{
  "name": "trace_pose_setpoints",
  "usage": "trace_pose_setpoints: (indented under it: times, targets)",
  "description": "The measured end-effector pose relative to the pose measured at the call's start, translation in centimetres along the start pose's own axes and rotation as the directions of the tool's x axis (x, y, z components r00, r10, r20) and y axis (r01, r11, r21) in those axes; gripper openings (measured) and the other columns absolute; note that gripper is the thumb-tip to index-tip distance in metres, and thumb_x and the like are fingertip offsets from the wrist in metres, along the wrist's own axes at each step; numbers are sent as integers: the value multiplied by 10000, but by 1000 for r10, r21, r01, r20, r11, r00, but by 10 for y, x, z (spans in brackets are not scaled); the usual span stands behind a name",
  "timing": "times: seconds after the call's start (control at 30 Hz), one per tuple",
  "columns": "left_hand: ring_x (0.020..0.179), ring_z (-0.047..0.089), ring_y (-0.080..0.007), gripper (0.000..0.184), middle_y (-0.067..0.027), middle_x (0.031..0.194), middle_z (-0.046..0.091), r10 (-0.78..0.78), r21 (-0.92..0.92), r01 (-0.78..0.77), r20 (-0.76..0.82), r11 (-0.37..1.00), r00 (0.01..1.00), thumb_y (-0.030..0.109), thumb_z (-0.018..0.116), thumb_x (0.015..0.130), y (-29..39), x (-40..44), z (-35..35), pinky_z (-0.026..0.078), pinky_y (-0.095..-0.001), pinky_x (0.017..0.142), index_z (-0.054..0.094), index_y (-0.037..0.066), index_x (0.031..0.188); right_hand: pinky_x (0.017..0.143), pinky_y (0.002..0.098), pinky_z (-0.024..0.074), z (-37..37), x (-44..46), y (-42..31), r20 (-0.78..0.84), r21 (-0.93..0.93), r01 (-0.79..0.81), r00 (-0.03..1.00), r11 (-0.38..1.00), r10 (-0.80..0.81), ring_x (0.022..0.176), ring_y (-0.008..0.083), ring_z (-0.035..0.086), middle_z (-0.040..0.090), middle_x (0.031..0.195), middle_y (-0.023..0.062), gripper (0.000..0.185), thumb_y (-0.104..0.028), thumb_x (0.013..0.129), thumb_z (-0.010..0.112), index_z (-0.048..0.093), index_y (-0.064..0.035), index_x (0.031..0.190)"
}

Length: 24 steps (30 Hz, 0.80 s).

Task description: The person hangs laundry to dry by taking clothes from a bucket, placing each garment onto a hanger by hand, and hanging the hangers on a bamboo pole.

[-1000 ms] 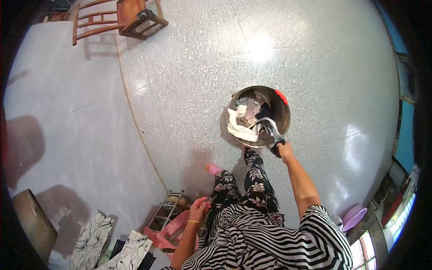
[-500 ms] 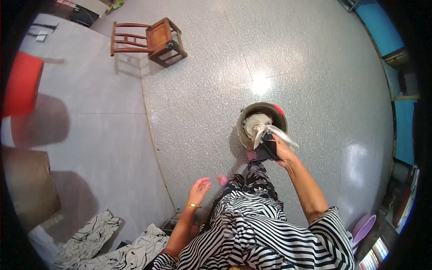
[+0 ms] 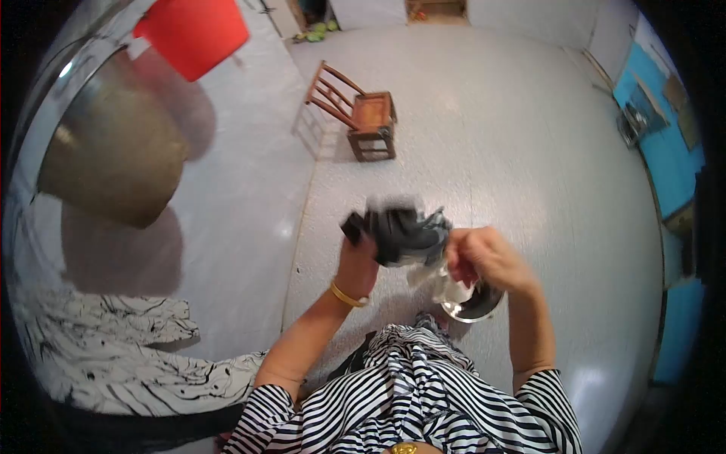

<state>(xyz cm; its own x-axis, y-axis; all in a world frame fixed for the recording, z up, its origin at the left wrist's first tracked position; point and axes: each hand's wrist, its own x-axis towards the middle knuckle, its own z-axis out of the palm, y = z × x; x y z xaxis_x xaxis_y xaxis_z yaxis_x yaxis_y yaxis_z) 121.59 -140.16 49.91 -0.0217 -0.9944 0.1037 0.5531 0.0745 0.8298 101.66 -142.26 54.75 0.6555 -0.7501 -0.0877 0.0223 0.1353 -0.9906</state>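
Note:
A bundle of dark cloth (image 3: 404,233), blurred by motion, is held up between my two hands. My left hand (image 3: 357,265) grips its left end, with the fingers partly hidden by the cloth. At the right end, my right hand (image 3: 484,261) is closed on the cloth. White cloth (image 3: 439,284) hangs below, between the bundle and the metal bucket (image 3: 485,304). The bucket stands on the floor under my right hand, which partly covers it.
A wooden chair (image 3: 372,115) stands ahead. At the left are a red bucket (image 3: 195,34), a large metal-coloured vessel (image 3: 113,144) and patterned cloth (image 3: 151,371). Blue panels (image 3: 665,144) line the right side.
The dark cloth has been lifted from the bucket to in front of my chest. My left hand has come across and taken hold of it. The view has tilted up.

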Motion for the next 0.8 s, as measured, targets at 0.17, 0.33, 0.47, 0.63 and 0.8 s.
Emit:
trace_pose_setpoints:
  times: [0.17,0.33,0.47,0.63,0.8]
  targets:
    - [801,544,-186,466,-91,908,544,-87,-122,86,1,989,996,421,455,735,56,8,3,451,-306,707,462,25,981,599,209,389,4,35,-26,-161,-297,337,905,894,-394,721,109,466,485,771,41,368,-352,732,520,466,-44,926]
    - [639,524,-86,308,0,722,546,-50,-51,45,-86,998,995,351,499,740,79,-5,24,442,-217,581,517,53,813,692,258,366,26,60,-9,277,-39,278,926,960,-257,817,134,432,475,878,51,542,-410,657,590,435,-16,996]
    - [623,480,-60,275,16,711,533,333,575,-236,-67,783,941,337,528,730,90,6,-20,402,-199,557,544,63,721,648,235,365,46,71,-10,242,-21,275,934,961,-262,748,92,427,479,805,7,388,-363,745,507,472,-11,904]
    - [622,445,-115,423,-10,697,469,842,941,-264,-39,213,538,324,649,617,99,5,-49,376,-224,520,466,67,897,602,229,373,73,91,-18,16,167,273,960,947,-279,696,83,436,483,763,9,325,-338,780,461,471,-27,873]
    - [874,423,-124,691,-67,985,411,278,633,-217,4,743,961,212,706,572,50,-36,-24,408,-216,684,309,49,1114,522,242,393,98,104,-11,-71,311,197,980,930,-184,630,96,448,451,703,5,282,-337,800,420,432,-58,835]
